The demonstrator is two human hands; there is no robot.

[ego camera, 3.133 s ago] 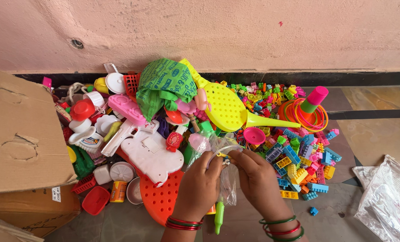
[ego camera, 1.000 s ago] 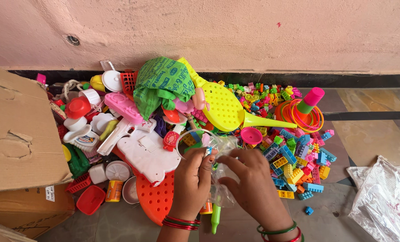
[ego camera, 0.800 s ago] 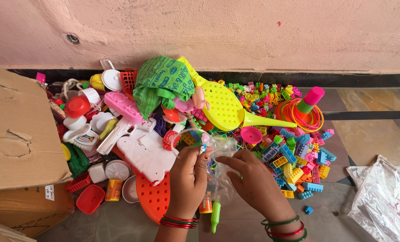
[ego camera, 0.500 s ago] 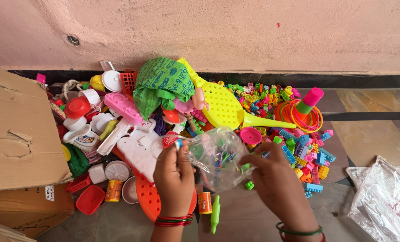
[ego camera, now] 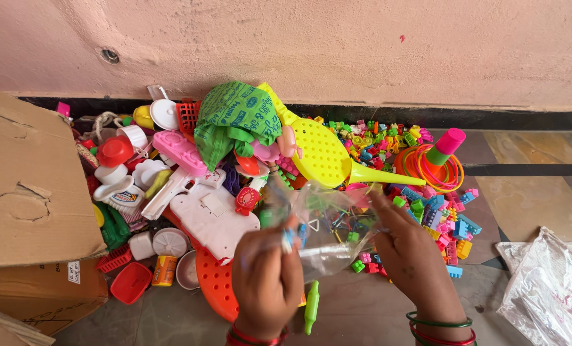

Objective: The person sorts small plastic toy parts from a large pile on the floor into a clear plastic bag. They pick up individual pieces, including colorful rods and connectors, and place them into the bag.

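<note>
Both my hands hold a clear plastic bag [ego camera: 327,227] over a heap of toys. My left hand [ego camera: 265,282] pinches the bag's near left edge together with a small blue piece; it is blurred. On the right, my right hand [ego camera: 412,250] grips the bag's other edge, stretching it open. Small coloured bits show inside the bag. Under and beside it lie loose building blocks [ego camera: 427,211], a few green and pink ones just below the bag. A green toy rolling pin [ego camera: 310,307] lies on the floor between my wrists.
A cardboard box [ego camera: 30,192] stands at left. The toy heap holds a yellow paddle [ego camera: 327,154], a green bag [ego camera: 235,118], a white toy gun [ego camera: 177,189], an orange perforated board [ego camera: 215,285] and a ring-toss cone [ego camera: 441,160]. A crumpled plastic bag [ego camera: 552,288] lies at right.
The bag was bunched between my hands, then pulled apart and spread wide. My left hand dropped lower and nearer; my right hand shifted right. A few blocks now lie below the bag.
</note>
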